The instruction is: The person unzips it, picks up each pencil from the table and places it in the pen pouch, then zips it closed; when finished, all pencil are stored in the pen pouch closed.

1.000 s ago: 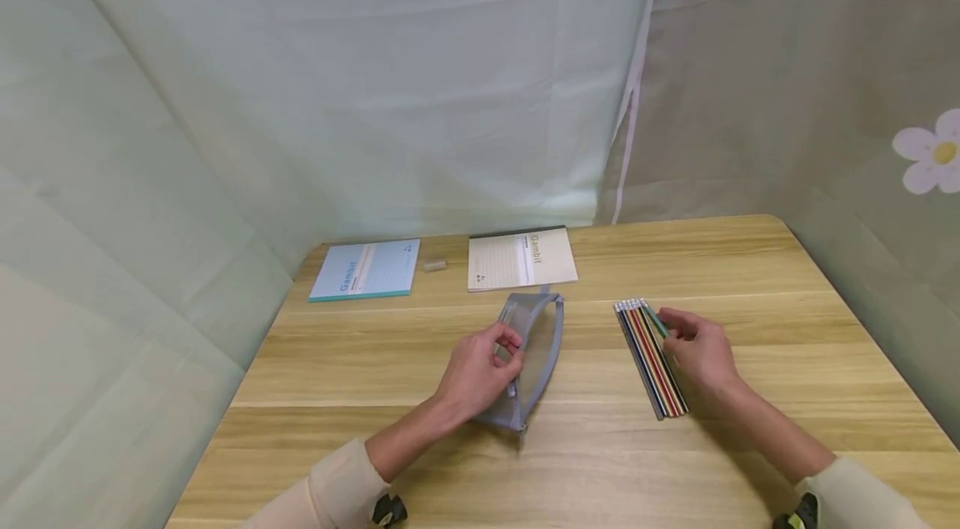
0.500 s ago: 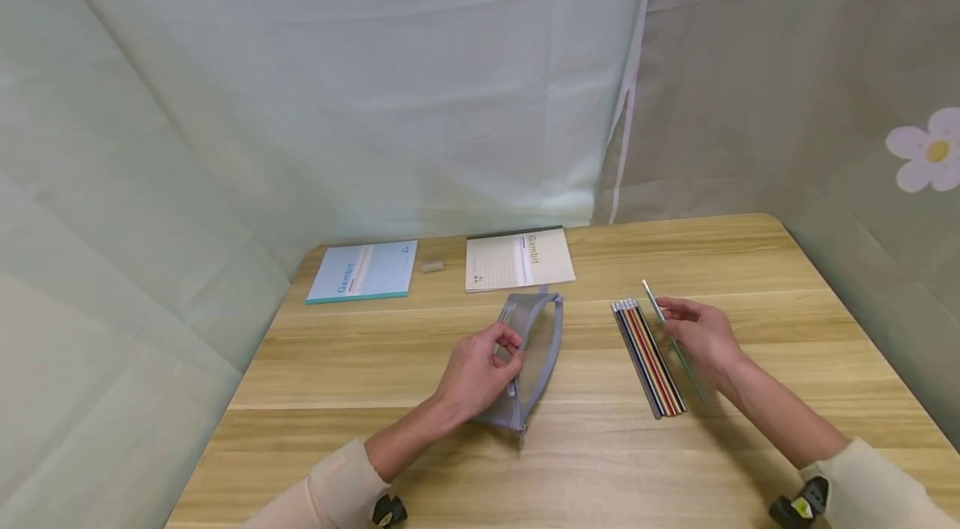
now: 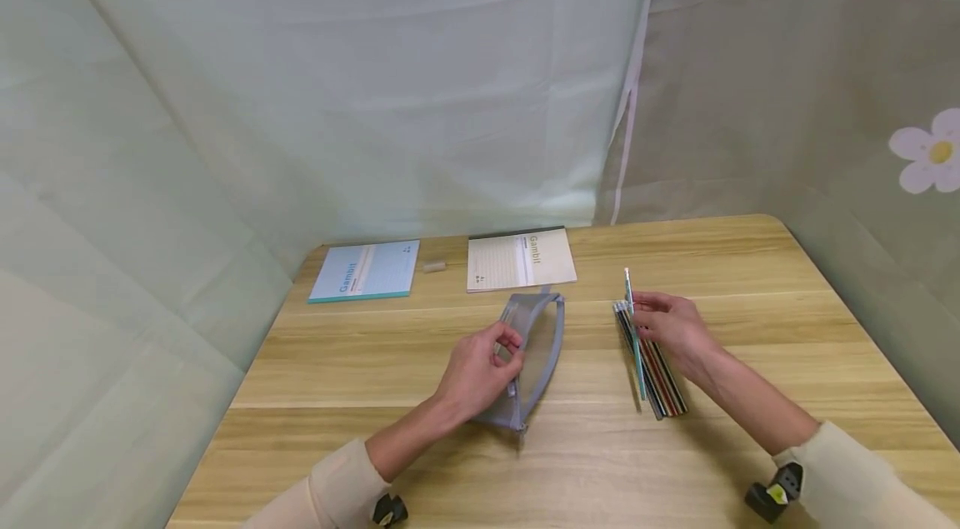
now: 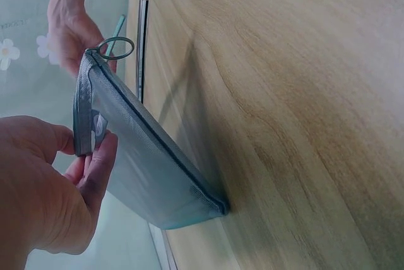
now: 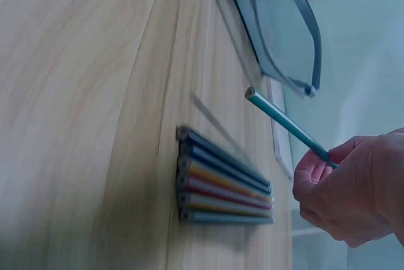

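Observation:
My left hand [image 3: 480, 366] pinches the rim of a grey translucent zip pencil case [image 4: 151, 169], whose mouth gapes toward the right in the head view. A ring hangs at the zip end. In my right hand [image 3: 675, 331] a teal pencil [image 5: 287, 122] is pinched between thumb and fingers, held above the table. Below it a row of several pencils [image 5: 221, 185] in dark, yellow, red and pale colours lies side by side. The held pencil overlaps that row in the head view, its shadow falling on the wood to the left.
At the back of the table [image 3: 750, 279] lie a blue notebook [image 3: 364, 271] on the left and a cream notebook [image 3: 521, 260] behind the pencil case. A small eraser-like block [image 3: 434, 266] sits between them. Fabric curtains [image 3: 450, 96] stand behind and beside the table.
My right hand has lifted the teal pencil from the right side of the row and carried it left over the other pencils. My left hand and the pencil case stay in place.

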